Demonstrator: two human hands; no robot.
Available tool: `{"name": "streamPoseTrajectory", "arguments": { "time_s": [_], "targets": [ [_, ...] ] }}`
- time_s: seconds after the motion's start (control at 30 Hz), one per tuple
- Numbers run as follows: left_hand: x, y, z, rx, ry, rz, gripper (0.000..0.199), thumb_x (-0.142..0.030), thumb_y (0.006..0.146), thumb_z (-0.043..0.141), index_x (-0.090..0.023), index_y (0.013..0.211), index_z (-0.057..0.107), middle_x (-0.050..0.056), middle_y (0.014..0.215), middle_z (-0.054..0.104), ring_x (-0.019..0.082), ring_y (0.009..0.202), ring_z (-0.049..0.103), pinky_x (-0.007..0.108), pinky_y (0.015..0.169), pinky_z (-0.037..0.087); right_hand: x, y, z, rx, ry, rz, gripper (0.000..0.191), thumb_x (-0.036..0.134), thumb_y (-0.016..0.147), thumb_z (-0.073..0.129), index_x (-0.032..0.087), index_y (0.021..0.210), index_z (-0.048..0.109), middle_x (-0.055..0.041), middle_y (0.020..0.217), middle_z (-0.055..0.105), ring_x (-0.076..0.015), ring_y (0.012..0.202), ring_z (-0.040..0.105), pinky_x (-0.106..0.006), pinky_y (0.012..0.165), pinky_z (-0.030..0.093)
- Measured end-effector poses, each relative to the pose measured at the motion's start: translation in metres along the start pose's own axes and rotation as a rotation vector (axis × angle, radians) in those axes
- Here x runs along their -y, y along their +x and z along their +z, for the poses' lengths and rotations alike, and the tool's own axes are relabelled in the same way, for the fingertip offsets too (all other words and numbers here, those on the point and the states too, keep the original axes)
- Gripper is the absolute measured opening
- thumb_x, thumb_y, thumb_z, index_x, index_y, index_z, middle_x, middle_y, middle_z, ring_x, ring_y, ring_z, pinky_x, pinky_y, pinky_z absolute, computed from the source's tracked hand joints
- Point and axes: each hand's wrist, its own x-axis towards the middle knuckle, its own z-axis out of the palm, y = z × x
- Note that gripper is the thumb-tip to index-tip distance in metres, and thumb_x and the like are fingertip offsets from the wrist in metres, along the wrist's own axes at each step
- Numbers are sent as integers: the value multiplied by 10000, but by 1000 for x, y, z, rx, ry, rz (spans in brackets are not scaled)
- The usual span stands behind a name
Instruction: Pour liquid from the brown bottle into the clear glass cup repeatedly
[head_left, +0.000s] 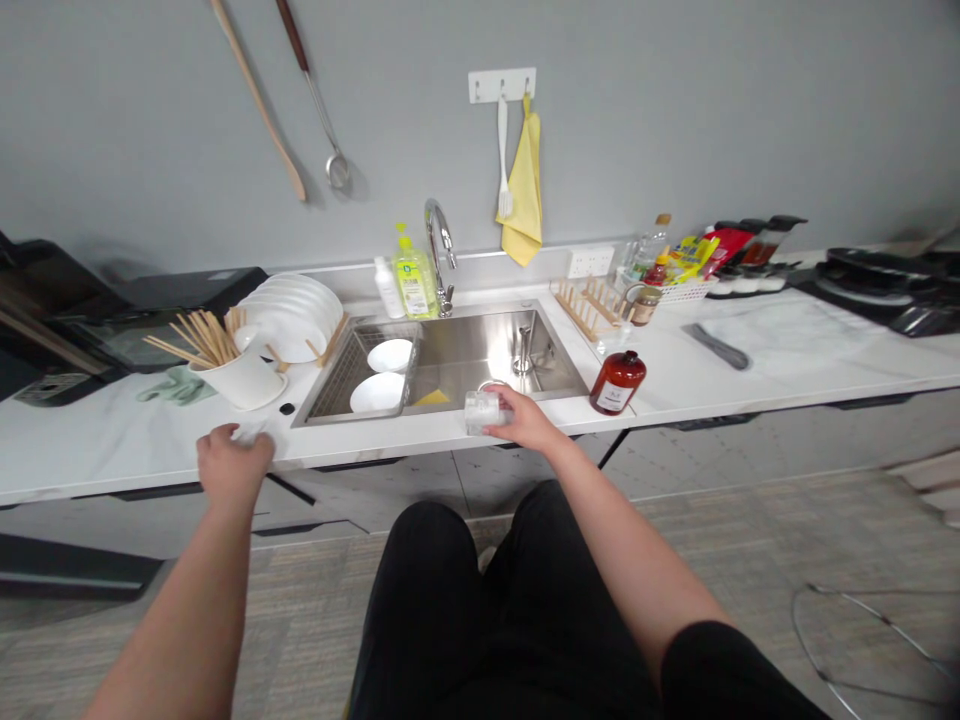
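Observation:
My right hand grips a clear glass jar, tilted on its side over the sink's front edge. At the counter's front edge on the left, my left hand has its fingers curled round something small and clear or whitish, mostly hidden by the hand. Between and behind the hands lies the steel sink. White bowls sit in the wire basket at its left side. To the right of the glass jar stands a brown bottle with a label.
Left of the sink are a cup of chopsticks, a green cloth and racked white plates. A faucet and a green soap bottle stand behind. Rightward are a wooden rack, jars and a grey-handled utensil.

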Motion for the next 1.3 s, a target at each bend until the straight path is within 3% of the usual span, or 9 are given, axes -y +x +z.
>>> {"name": "streamPoseTrajectory", "arguments": {
  "time_s": [0.13,0.3,0.4,0.53,0.67,0.77,0.93,1.13,1.3],
  "targets": [
    [-13,-10,-5,-110,-27,34,505,-469,924,714,-151,1306,623,107,1151,579,353,1205,575,482,1115,461,-2,0,1,-9,-3,-7,794,408,790,970,271,1513,670,-108,1481,732,-321,1293,723,-496,1173,571],
    [-73,-46,-11,-198,-206,231,437,-416,979,662,-143,1318,623,187,1315,652,371,1329,574,513,1219,416,-2,-1,1,-13,-15,-10,807,392,791,967,265,1527,662,-112,1473,743,-323,1283,728,-498,1176,567],
    [-120,-76,-10,-132,-437,232,321,-421,985,684,-191,1209,684,102,1114,717,303,1086,656,425,1049,501,-1,-1,2,-26,-51,-15,810,381,791,954,269,1535,656,-114,1482,746,-319,1259,739,-497,1165,572],
    [-179,-116,-7,-21,-667,239,285,-456,1039,654,-228,881,721,13,723,650,222,743,608,337,796,451,2,-1,4,-58,-55,-17,793,371,760,959,247,1495,686,-130,1494,750,-329,1263,751,-499,1157,574],
    [-232,-143,-6,37,-872,316,315,-438,1073,620,-235,855,723,2,672,643,199,685,601,309,711,434,15,-15,-1,-128,-17,-12,787,346,734,962,238,1472,711,-139,1498,755,-347,1316,743,-509,1182,562],
    [-267,-150,-6,92,-921,372,334,-470,1079,612,-226,877,719,-12,660,603,178,659,567,286,667,426,34,-43,-20,-158,-41,-14,795,342,754,948,246,1503,698,-126,1484,762,-331,1270,755,-499,1159,582],
    [-331,-158,11,315,-983,519,305,-486,1014,698,-226,1170,728,10,874,737,171,736,650,289,708,515,64,-107,-73,-189,-93,26,770,324,786,933,266,1516,693,-96,1399,795,-314,1177,785,-486,1096,627],
    [-426,-211,67,731,-1069,759,724,-414,824,944,-231,1460,651,148,1385,769,303,1243,754,482,1096,597,80,-167,-136,-244,-159,102,772,346,793,969,268,1508,690,-120,1445,784,-364,1251,783,-525,1118,634],
    [-494,-271,111,1054,-1158,635,1101,-423,689,1060,-208,1629,530,251,1631,614,422,1546,590,615,1283,462,88,-184,-174,-299,-108,123,762,389,824,971,250,1510,672,-136,1446,787,-359,1273,788,-527,1137,632]
  ]
}}
